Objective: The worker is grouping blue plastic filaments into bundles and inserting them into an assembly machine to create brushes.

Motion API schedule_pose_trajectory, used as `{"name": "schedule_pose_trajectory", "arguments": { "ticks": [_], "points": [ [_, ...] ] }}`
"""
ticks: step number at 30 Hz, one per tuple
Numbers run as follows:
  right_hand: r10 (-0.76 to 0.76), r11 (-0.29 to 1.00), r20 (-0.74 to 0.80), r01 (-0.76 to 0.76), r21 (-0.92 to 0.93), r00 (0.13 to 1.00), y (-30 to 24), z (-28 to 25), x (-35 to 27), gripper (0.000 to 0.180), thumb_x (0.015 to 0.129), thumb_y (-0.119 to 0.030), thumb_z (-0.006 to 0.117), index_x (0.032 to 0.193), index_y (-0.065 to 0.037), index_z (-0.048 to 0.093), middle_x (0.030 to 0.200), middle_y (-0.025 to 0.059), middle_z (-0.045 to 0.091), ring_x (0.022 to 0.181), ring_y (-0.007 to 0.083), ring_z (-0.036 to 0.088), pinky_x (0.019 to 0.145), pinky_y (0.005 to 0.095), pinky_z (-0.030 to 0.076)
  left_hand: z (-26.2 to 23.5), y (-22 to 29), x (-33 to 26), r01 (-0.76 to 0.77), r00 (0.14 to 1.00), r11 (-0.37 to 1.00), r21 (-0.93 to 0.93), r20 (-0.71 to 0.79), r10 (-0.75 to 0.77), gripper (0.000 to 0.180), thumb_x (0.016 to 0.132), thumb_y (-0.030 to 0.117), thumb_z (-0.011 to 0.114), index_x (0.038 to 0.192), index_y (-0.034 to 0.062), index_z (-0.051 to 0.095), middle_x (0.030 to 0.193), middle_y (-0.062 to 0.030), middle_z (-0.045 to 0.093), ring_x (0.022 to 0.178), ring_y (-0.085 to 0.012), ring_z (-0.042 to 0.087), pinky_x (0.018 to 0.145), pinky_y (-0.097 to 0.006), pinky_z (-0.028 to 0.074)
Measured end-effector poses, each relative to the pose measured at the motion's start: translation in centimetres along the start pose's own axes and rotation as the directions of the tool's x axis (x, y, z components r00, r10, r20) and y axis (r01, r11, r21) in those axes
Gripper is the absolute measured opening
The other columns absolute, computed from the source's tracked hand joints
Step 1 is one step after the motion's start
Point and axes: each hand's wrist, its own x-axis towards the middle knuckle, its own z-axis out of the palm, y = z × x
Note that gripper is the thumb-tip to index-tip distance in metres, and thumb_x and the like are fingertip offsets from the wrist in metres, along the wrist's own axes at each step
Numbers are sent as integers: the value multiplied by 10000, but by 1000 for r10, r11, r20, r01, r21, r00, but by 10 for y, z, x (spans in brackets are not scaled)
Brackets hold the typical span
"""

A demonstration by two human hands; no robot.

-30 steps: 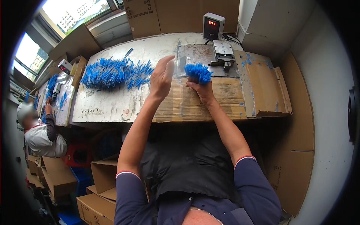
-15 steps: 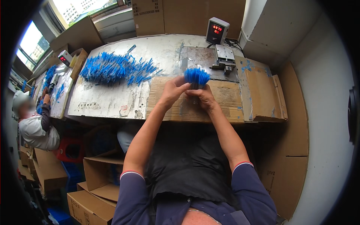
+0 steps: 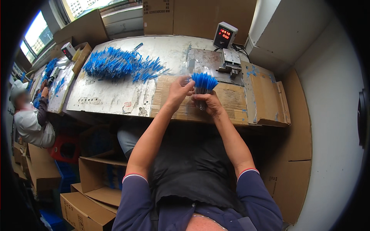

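Note:
A thick bundle of thin blue-tipped sticks (image 3: 204, 81) stands upright over the cardboard-covered part of the bench, blue ends up and pale stems down. My right hand (image 3: 211, 102) is closed round its stems. Just left of the bundle is my left hand (image 3: 179, 92), its fingers curled towards the thumb. A small bit of blue shows at the left fingertips, too blurred to name. Farther left lies a large loose pile of similar blue sticks (image 3: 111, 63), some scattered towards the middle.
A metal fixture (image 3: 231, 61) sits on a plate at the back right, below a box with a red lit display (image 3: 224, 35). A cardboard piece (image 3: 268, 92) covers the bench's right end. At far left, a person (image 3: 31, 115) works at another bench. Open cartons (image 3: 86, 210) stand lower left.
My left hand has drawn away from the bundle to the left. The right hand still holds the bundle, with more of its stems showing. The view has shifted slightly.

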Motion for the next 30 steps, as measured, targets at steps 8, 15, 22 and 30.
{"name": "schedule_pose_trajectory", "arguments": {
  "ticks": [8,15,22,30],
  "points": [
    [-72,994,16,73,-83,997,2,5,-8,315,771,3,814,1042,35,657,856,104,687,690,235,702,620,374,606,-10,30,-1,-378,924,839,393,212,317,473,1071,381,532,1435,82,579,1468,-93,573,1335,-232,542,1114,-356,434],
    [-182,976,77,189,-107,980,9,9,5,314,765,7,809,1037,38,656,867,99,683,690,230,694,652,382,599,1,50,14,-687,722,286,668,580,378,484,1080,415,424,1377,92,629,1474,-136,571,1419,-331,475,1212,-415,316],
    [-74,995,39,76,-59,996,0,-7,5,310,785,2,809,1052,44,658,882,112,688,695,242,702,659,377,604,-3,62,14,-504,858,627,594,265,439,443,1073,396,491,1287,55,675,1294,-152,687,1223,-290,635,1034,-367,489],
    [-106,968,-19,107,226,994,11,-28,20,236,847,14,746,1064,14,654,875,97,698,764,213,704,714,352,601,2,-26,-10,-187,961,921,340,-129,243,256,990,213,648,1086,-18,702,931,-150,759,856,-222,738,764,-355,559]
  ]
}}
